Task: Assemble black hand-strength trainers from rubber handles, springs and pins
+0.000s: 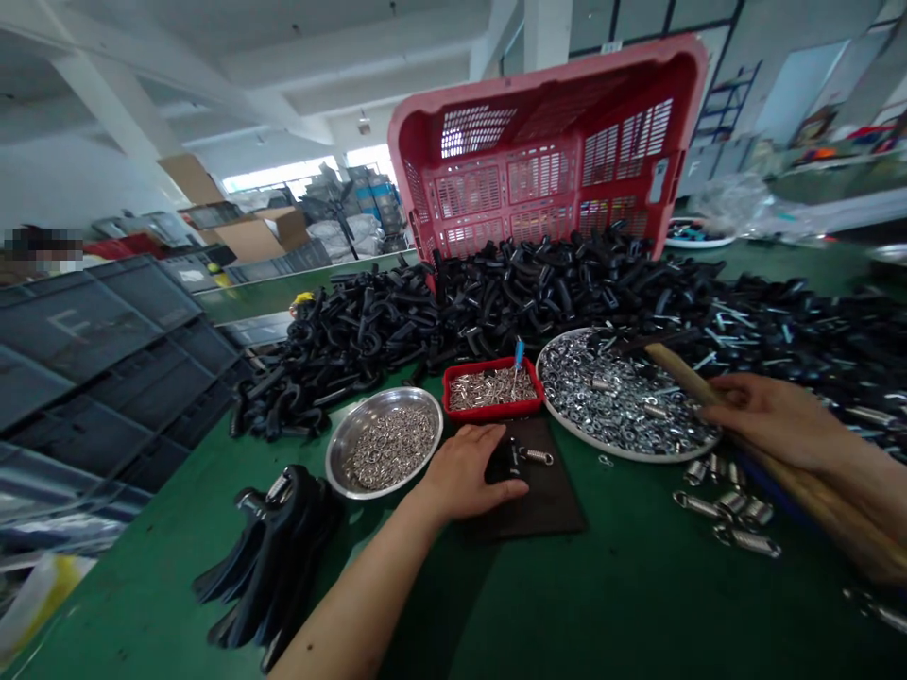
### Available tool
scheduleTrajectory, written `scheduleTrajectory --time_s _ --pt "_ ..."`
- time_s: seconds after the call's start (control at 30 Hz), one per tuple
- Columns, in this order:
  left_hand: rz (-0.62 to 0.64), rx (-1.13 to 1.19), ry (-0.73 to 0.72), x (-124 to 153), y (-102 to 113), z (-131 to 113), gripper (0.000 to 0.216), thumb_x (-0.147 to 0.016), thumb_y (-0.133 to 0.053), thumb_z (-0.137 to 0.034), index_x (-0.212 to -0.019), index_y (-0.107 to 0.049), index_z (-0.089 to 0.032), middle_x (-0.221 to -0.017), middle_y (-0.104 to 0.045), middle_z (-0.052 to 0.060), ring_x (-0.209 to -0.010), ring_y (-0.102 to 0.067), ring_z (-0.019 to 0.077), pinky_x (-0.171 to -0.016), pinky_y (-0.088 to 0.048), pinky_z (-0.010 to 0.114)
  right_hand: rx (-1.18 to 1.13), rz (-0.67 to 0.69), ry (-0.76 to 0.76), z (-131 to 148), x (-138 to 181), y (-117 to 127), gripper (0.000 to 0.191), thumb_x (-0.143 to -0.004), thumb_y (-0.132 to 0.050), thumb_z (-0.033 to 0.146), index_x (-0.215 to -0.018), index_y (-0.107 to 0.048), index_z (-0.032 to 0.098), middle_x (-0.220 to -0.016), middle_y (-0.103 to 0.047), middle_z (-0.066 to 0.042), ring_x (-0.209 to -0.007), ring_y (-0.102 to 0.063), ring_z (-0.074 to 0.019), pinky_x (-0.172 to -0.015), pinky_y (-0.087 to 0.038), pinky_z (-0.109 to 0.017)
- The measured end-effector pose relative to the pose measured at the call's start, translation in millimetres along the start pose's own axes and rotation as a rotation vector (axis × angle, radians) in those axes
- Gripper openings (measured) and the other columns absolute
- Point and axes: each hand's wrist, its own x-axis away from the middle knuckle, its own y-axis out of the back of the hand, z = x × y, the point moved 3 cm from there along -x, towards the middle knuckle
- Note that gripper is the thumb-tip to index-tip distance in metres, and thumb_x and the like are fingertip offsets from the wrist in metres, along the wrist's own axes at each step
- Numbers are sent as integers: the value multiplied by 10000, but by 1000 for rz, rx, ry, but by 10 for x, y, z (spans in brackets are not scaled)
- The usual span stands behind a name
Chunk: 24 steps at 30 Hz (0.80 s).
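Note:
My left hand (pixel 464 472) rests over a black plastic part (pixel 504 461) on a dark mat (pixel 545 510), holding it between fingers and thumb; the palm hides much of it. A metal coil spring (pixel 537 456) sticks out from its right side. My right hand (pixel 772 416) is closed around the wooden handle of a hammer (pixel 684 373), raised by the large dish; its dark head blends into the black parts behind. Several loose springs (pixel 737 510) lie below that hand. Left of my left forearm is a group of black parts (pixel 283 548), with a spring visible on one.
A steel bowl (pixel 333 463) of small rings, a red tray (pixel 488 411) of small metal pins with a blue-handled tool, and a white dish (pixel 624 451) of metal pieces surround the mat. Black parts (pixel 524 293) pile before a tipped red crate (pixel 545 90). Grey crates (pixel 92 349) stand left.

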Motion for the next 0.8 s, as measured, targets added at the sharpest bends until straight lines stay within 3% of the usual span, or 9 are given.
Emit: scheduleTrajectory --time_s 0.13,0.2,0.33,0.43,0.6,0.63,0.73,0.8 --pt "-26 68 63 75 -80 80 660 -614 -614 -568 -1155 -504 -207 -1166 -537 64 -1060 -464 252 -926 -355 378 -262 -153 184 178 473 -96 598 -678 -527 518 -1172 -470 185 -978 -640 -100 -839 -612 -271 -717 -501 -374" --pt "-88 75 100 60 -125 92 618 -582 -629 -566 -1084 -540 -216 -1088 -564 52 -993 -486 247 -890 -369 375 -363 -92 337 352 784 -281 583 -747 -503 456 -1281 -369 266 -1115 -606 -67 -915 -610 -254 -728 -527 -354" --pt "-151 63 121 30 -169 80 620 -524 -652 -569 -1032 -556 -226 -1018 -574 39 -937 -494 244 -844 -380 362 -201 -32 664 725 1186 -536 563 -809 -436 270 -1351 -298 335 -1209 -559 -34 -1009 -581 -238 -816 -511 -361" --pt "-150 62 142 33 -176 89 621 -504 -663 -564 -1016 -564 -227 -1004 -577 39 -930 -496 245 -841 -376 360 -142 -27 789 891 1247 -490 589 -825 -391 220 -1376 -228 351 -1184 -578 -18 -985 -596 -213 -787 -530 -331" --pt "-172 79 131 40 -184 112 638 -502 -656 -584 -1017 -567 -218 -1010 -574 37 -937 -492 246 -851 -375 359 -82 -303 823 938 1289 -299 695 -813 -445 195 -1394 -107 373 -1273 -501 -14 -1034 -567 -229 -852 -503 -368" --pt "-173 80 130 39 -181 113 634 -504 -657 -581 -1015 -567 -217 -1005 -574 38 -933 -493 246 -849 -376 357 -78 -267 837 926 1290 -325 687 -816 -438 180 -1396 -114 359 -1267 -507 -22 -1028 -572 -224 -847 -506 -361" --pt "-152 85 137 35 -164 107 615 -510 -661 -571 -1003 -568 -216 -987 -577 43 -924 -499 245 -844 -377 353 -96 6 856 863 1247 -464 595 -829 -390 161 -1381 -227 311 -1226 -547 -33 -1019 -578 -198 -830 -511 -326" --pt "-130 85 144 39 -151 101 607 -516 -665 -562 -1006 -563 -219 -986 -576 45 -928 -501 246 -848 -372 354 -136 100 802 805 1198 -492 541 -829 -404 192 -1352 -314 298 -1221 -552 -32 -1039 -565 -204 -855 -493 -341"
